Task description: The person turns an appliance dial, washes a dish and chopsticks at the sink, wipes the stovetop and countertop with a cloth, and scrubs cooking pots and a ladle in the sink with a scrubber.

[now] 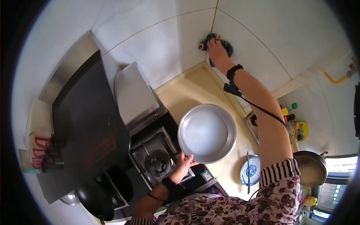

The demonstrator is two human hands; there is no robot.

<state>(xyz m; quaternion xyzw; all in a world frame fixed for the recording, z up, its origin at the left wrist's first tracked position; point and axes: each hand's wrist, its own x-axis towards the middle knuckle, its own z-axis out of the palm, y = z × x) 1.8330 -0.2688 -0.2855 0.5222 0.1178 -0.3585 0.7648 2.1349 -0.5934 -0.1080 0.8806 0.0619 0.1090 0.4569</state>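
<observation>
A round metal basin (231, 119) with cloudy whitish liquid in it is on the cream counter, beside the gas stove. My left hand (182, 165) grips its near-left rim, thumb at the edge and the other fingers partly hidden. Stretched far forward, my right hand (218, 54) has its fingers closed on a bunched dark cloth (226, 46) against the tiled wall near the corner. Whether the cloth also hangs from something there, I cannot tell. A cord runs along my right forearm from the black wristband (234, 71).
The stove burner (159, 163) lies close to my left hand, and a black range hood (90, 112) juts in at left. A black wok (95, 198) stands lower left. Right of the basin are a blue-patterned plate (254, 170) with chopsticks (248, 172), several bottles (300, 131) and a pan (310, 168).
</observation>
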